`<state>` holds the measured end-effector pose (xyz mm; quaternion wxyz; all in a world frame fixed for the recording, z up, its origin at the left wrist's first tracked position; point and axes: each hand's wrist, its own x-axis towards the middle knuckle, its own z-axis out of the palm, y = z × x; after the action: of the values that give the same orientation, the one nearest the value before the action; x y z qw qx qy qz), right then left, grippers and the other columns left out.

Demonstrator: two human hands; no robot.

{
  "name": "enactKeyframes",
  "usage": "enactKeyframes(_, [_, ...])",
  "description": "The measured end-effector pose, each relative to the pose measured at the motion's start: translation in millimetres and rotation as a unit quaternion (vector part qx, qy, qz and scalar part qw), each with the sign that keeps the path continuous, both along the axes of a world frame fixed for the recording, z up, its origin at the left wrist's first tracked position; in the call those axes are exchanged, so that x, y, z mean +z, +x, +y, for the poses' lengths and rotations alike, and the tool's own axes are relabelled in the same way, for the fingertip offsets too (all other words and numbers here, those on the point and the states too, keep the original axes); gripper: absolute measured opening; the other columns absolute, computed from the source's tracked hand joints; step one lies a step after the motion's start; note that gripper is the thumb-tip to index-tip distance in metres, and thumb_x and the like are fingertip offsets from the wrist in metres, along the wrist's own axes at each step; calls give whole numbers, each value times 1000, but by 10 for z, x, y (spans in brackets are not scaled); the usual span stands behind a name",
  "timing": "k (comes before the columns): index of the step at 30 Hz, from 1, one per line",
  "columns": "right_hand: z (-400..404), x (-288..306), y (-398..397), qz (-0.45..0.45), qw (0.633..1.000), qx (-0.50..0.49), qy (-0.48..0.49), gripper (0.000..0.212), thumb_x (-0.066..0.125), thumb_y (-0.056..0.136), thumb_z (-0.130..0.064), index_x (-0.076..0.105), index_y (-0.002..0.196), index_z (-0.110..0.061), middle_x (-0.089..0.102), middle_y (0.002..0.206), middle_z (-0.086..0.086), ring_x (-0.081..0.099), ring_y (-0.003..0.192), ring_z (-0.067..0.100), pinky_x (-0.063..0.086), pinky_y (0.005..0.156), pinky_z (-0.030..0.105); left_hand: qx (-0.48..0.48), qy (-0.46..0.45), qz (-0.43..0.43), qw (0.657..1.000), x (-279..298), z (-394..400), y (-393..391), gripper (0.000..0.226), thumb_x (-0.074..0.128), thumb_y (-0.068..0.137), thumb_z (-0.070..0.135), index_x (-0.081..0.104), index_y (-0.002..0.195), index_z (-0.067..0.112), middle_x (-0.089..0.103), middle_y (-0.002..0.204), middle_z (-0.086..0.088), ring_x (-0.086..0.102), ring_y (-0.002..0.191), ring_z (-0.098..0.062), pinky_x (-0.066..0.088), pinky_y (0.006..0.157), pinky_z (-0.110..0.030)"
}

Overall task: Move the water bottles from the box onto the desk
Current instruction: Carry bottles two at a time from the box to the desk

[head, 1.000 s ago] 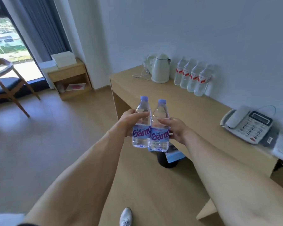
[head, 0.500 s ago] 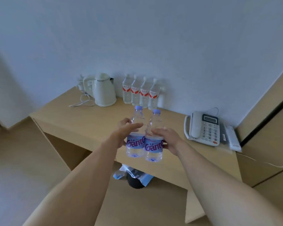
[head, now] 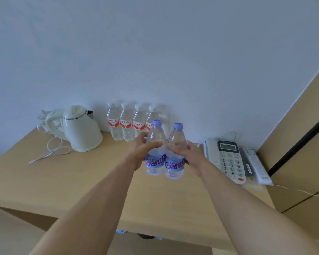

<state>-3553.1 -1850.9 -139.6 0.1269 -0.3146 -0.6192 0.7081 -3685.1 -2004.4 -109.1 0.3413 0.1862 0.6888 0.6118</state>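
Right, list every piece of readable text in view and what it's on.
"Gante", end partly cut off: blue label of left-hand bottle.
"Gante": label of right-hand bottle.
Keypad digits "1" to "9", "0", "#": telephone.
Red-label bottles: characters too blurred.
Telephone screen, remote: unreadable.

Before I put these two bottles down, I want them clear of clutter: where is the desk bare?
The desk is bare across its front half, and between the kettle with its cord and the phone. The back is crowded: four red-label bottles line the wall. Left hand and right hand hold the two blue-label bottles over the open middle.
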Motion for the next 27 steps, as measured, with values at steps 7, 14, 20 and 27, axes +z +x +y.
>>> enactKeyframes(7, [331,-31,-148,-45,996,2,80,56,83,77,-8,53,124,-12,66,121,5,63,114,19,51,95,32,-33,-3,64,997,-199,366,-370,58,89,63,21,63,115,17,70,107,-4,69,95,-17,51,73,-27])
enactKeyframes(14, [392,-32,-278,-82,988,-52,122,54,84,74,-6,56,119,-19,67,105,-8,64,96,8,49,71,16,-89,-24,124,988,-341,657,-657,51,88,69,10,62,110,25,73,104,3,69,97,-12,53,78,-24])
enactKeyframes(20, [474,-94,-404,-105,977,-84,163,54,82,75,-3,57,118,-24,65,101,-10,60,86,-2,42,60,5,-109,-34,122,986,-444,833,-790,53,83,73,4,59,116,25,68,112,4,65,105,-14,51,81,-26])
enactKeyframes(27, [609,-235,-479,-136,969,-84,185,53,80,76,0,56,121,-15,63,103,-4,58,86,8,41,57,2,-120,-67,117,984,-636,971,-825,55,82,75,5,58,124,14,67,115,-3,64,107,-20,53,89,-35])
